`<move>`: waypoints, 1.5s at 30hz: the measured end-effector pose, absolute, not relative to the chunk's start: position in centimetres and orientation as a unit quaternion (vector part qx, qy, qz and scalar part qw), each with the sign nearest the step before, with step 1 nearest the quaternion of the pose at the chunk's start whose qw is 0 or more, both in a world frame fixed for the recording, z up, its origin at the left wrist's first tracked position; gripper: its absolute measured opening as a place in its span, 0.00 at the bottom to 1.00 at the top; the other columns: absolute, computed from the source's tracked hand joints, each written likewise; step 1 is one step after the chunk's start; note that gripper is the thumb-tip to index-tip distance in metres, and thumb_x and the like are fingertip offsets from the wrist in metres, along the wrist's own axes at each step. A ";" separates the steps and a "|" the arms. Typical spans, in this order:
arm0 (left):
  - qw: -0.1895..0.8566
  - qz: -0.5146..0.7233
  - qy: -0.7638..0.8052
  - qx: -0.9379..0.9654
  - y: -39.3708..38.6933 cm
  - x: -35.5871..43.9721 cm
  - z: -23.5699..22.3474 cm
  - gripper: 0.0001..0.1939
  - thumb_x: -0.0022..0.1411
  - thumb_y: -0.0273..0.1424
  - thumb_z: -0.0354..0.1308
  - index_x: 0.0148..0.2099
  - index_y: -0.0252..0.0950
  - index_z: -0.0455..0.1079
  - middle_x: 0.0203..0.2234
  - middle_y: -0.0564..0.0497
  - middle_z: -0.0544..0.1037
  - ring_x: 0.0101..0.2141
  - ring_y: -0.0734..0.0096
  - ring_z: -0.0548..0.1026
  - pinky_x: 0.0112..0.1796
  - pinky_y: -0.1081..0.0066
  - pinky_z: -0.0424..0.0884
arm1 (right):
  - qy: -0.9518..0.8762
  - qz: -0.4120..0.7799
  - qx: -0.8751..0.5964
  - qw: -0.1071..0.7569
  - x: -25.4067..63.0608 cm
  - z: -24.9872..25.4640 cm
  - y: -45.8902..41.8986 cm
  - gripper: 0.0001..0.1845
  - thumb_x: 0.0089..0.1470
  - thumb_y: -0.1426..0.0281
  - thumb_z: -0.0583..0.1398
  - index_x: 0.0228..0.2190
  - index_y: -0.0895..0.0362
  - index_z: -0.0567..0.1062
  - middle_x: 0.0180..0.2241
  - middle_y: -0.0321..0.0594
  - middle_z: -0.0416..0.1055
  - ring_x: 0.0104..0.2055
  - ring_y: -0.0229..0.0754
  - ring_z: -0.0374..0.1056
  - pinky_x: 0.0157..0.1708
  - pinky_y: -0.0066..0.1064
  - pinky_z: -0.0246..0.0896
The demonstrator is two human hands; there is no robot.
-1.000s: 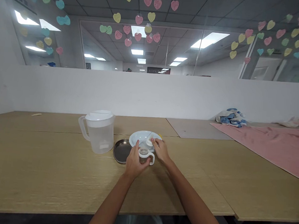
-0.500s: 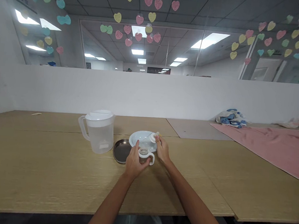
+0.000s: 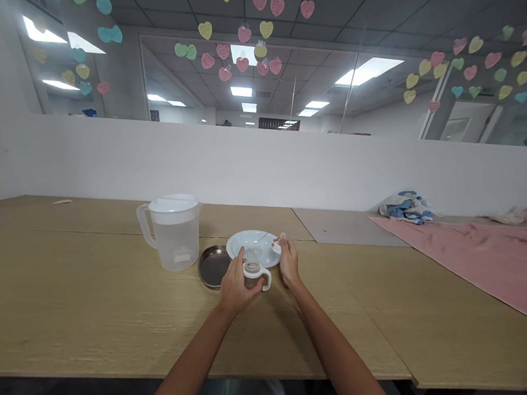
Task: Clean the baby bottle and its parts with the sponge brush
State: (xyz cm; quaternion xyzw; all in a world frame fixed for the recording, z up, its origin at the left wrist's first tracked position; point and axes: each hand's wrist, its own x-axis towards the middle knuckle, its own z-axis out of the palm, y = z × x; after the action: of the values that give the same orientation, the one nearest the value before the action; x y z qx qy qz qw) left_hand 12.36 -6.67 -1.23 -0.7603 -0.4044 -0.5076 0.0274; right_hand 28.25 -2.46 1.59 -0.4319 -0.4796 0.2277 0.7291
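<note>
My left hand (image 3: 236,288) is wrapped round a small clear glass bottle (image 3: 251,269) with a white collar and a white loop handle (image 3: 266,279). The bottle is upright with its mouth uncovered, near the front rim of a white plate (image 3: 237,239). In my right hand (image 3: 289,264) is a white cap (image 3: 277,247) with a pale tip, pinched between the fingers over the plate's right side. Cap and bottle are apart. A thin line runs across the plate near the cap; I cannot tell what it is.
A round dark metal pan (image 3: 214,267) lies left of the plate. Beyond it stands a translucent lidded pitcher (image 3: 177,233). At the right are a pink cloth (image 3: 471,252) and a bunched blue-and-white cloth (image 3: 408,207). A white wall (image 3: 248,165) closes off the back of the wooden table.
My right hand has moved a little to the right with the cap, away from the bottle, and the cap has turned. My left hand keeps the bottle in nearly the same place.
</note>
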 end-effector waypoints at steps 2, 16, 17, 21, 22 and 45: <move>0.027 -0.508 -0.403 -0.761 -6.7 12.4 -1.2 0.44 0.52 0.38 0.58 0.64 0.30 0.41 0.40 0.42 0.70 0.43 0.58 0.70 0.43 0.61 0.68 | -0.476 0.235 -0.439 0.725 28.3 1.7 -2.5 0.24 0.48 0.48 0.54 0.24 0.56 0.71 0.26 0.36 0.70 0.30 0.39 0.63 0.32 0.28 0.56; 0.028 -0.498 -0.407 -0.765 -6.9 12.3 -0.9 0.41 0.53 0.39 0.57 0.63 0.29 0.44 0.40 0.41 0.70 0.42 0.59 0.70 0.43 0.62 0.68 | -0.428 0.277 -0.421 0.751 28.9 2.3 -2.3 0.20 0.41 0.52 0.60 0.22 0.57 0.71 0.20 0.35 0.66 0.24 0.37 0.61 0.25 0.27 0.56; 0.027 -0.497 -0.408 -0.765 -7.0 12.3 -0.9 0.40 0.53 0.39 0.57 0.62 0.28 0.45 0.40 0.41 0.70 0.42 0.59 0.70 0.43 0.62 0.68 | -0.422 0.291 -0.414 0.752 28.9 2.4 -2.3 0.19 0.41 0.53 0.61 0.22 0.57 0.72 0.19 0.35 0.66 0.23 0.37 0.60 0.24 0.27 0.56; 0.028 -0.497 -0.408 -0.765 -7.0 12.3 -0.8 0.40 0.53 0.38 0.57 0.63 0.29 0.45 0.41 0.41 0.70 0.43 0.59 0.70 0.43 0.62 0.68 | -0.386 0.351 -0.385 0.761 28.5 3.0 -2.7 0.15 0.38 0.57 0.63 0.21 0.57 0.71 0.18 0.35 0.66 0.22 0.37 0.62 0.23 0.29 0.57; 0.028 -0.498 -0.407 -0.765 -7.0 12.3 -0.8 0.40 0.53 0.38 0.57 0.63 0.30 0.45 0.41 0.41 0.70 0.43 0.59 0.70 0.44 0.62 0.68 | -0.382 0.365 -0.374 0.762 28.4 3.1 -2.7 0.15 0.39 0.58 0.62 0.21 0.57 0.70 0.19 0.35 0.67 0.22 0.38 0.63 0.24 0.29 0.59; 0.012 -0.498 -0.406 -0.766 -7.0 12.3 -0.9 0.39 0.53 0.38 0.58 0.61 0.30 0.47 0.41 0.41 0.70 0.43 0.59 0.69 0.44 0.62 0.68 | -0.472 0.353 -0.392 0.707 28.3 1.6 -1.8 0.19 0.41 0.53 0.61 0.24 0.56 0.69 0.24 0.35 0.69 0.26 0.37 0.64 0.28 0.28 0.59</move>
State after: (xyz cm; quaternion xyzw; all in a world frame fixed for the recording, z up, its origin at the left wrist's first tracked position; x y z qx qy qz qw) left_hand 12.29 -6.96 -0.89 -0.7657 -0.4064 -0.4983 0.0124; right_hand 28.26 -1.79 1.64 -0.3915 -0.4716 0.3533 0.7067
